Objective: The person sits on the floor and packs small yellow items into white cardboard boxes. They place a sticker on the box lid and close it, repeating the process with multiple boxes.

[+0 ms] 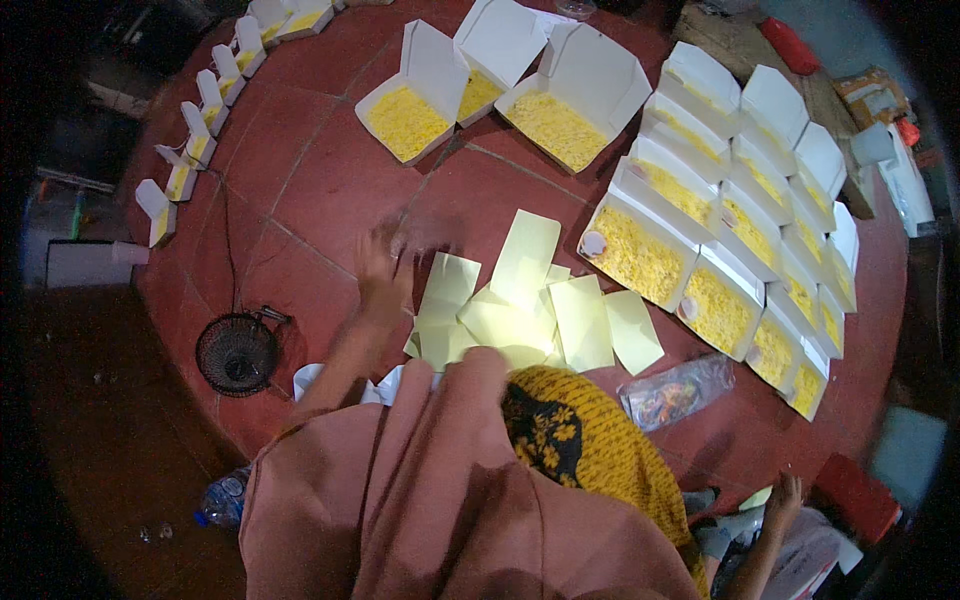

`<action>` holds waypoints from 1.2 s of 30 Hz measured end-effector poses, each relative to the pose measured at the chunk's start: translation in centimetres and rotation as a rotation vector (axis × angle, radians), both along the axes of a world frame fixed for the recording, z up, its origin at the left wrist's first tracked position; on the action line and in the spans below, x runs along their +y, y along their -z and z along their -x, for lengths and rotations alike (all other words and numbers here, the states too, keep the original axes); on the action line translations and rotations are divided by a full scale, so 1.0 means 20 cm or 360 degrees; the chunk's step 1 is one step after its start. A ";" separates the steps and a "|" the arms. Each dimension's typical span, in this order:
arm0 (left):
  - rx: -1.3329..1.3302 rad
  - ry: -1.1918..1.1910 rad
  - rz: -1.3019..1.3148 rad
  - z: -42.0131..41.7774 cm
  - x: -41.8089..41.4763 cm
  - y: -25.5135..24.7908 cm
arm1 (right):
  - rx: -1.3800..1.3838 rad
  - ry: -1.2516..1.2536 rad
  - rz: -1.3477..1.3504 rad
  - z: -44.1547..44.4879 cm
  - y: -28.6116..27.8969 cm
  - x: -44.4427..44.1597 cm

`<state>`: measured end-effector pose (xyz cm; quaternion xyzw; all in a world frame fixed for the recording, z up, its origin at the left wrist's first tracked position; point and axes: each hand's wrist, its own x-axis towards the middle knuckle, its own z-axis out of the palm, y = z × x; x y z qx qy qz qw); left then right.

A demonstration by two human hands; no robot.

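Blurred by motion, my left hand (384, 270) is over the red tiled floor (315, 195), left of a loose pile of pale yellow paper sheets (517, 315). A hazy, see-through shape is beside its fingers; I cannot tell whether the hand holds it. At the lower right, what looks like my right hand (785, 495) is beside another pale sheet (756, 499) and a clear plastic bag (806, 544). Its grip is unclear. Beyond the pile, open white cardboard boxes (592, 60) contain yellow, rice-like food (559, 127).
Rows of filled open boxes (720, 300) stand close together on the right, some with small round tubs (593, 244). More boxes (199, 142) line the far left. A corded black round wire cage (236, 354), a plastic packet (679, 390) and a water bottle (223, 501) lie nearby.
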<state>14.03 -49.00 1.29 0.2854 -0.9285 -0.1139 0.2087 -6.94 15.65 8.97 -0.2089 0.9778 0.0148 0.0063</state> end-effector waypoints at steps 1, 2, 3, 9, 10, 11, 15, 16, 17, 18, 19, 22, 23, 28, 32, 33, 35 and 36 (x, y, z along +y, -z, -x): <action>-0.0039 -0.0108 0.0188 0.04 -0.17 0.02 | -0.0038 0.0044 -0.0013 -0.07 -0.08 0.11; -0.0099 -0.0215 0.0367 0.09 -0.33 0.06 | -0.0143 0.0407 0.0202 -0.19 -0.19 0.12; -0.0213 -0.0309 0.0478 0.12 -0.47 0.09 | -0.0099 0.0422 0.0093 -0.27 -0.28 0.22; -0.0619 -0.0217 0.0610 0.24 -0.84 0.34 | 0.0242 0.0857 -0.0478 -0.76 -0.69 0.74; -0.0565 -0.0235 0.0640 0.23 -0.86 0.38 | 0.0210 0.1002 -0.0537 -0.83 -0.73 0.73; -0.0522 -0.0249 0.0672 0.23 -0.85 0.38 | 0.0289 0.1003 -0.0547 -0.90 -0.75 0.74; -0.0683 -0.0185 0.0503 0.21 -0.70 0.28 | 0.0577 0.0973 -0.0582 -1.12 -0.78 0.76; -0.0713 -0.0145 0.0449 0.19 -0.64 0.29 | 0.0644 0.0947 -0.0584 -1.12 -0.77 0.76; -0.0739 -0.0093 0.0400 0.20 -0.57 0.29 | 0.0583 0.1007 -0.0587 -1.12 -0.76 0.76; -0.0771 -0.0040 0.0353 0.21 -0.45 0.24 | 0.0524 0.1072 -0.0591 -1.13 -0.73 0.77; -0.0801 0.0025 0.0305 0.21 -0.34 0.21 | 0.0463 0.1148 -0.0599 -1.14 -0.69 0.79; 0.0234 -0.0097 0.0407 0.14 -0.26 0.34 | 0.0283 0.1398 -0.0657 -1.24 -0.66 0.84; 0.0356 -0.0453 0.0252 0.13 -0.30 0.39 | 0.0242 0.1357 -0.0563 -1.27 -0.67 0.81; 0.1127 -0.0467 -0.2561 -0.34 -0.93 1.05 | 0.0131 0.1392 -0.0313 -1.10 -0.70 0.70; 0.0693 -0.0478 -0.2127 -0.06 -0.60 0.80 | 0.0398 0.1421 0.0016 -1.38 -0.69 0.95; 0.0803 -0.0475 -0.2001 -0.10 -0.60 0.72 | 0.0358 0.1478 0.0058 -1.30 -0.65 0.78; 0.0921 -0.0479 -0.1971 -0.13 -0.59 0.70 | 0.0253 0.1275 0.0207 -1.32 -0.62 0.85; 0.0963 -0.0541 -0.1973 -0.23 -0.68 0.74 | 0.0210 0.1419 0.0429 -1.26 -0.57 0.78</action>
